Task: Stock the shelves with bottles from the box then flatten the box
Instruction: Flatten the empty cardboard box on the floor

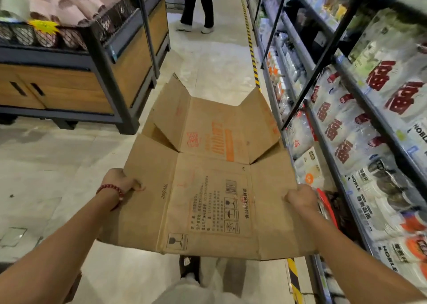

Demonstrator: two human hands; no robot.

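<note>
A brown cardboard box (208,188) is spread out nearly flat in front of me, held above the floor, its far flaps still angled up. Orange print and a barcode show on its upper face. My left hand (120,181), with a red bead bracelet on the wrist, grips the box's left edge. My right hand (302,197) grips the right edge, fingers curled under the card. No bottles are visible in or on the box.
Shelves (346,123) packed with bagged and bottled goods run along the right, with a yellow-black floor stripe (253,58) beside them. A wooden display stand (76,81) with produce stands at left. A person (198,5) stands further down the aisle.
</note>
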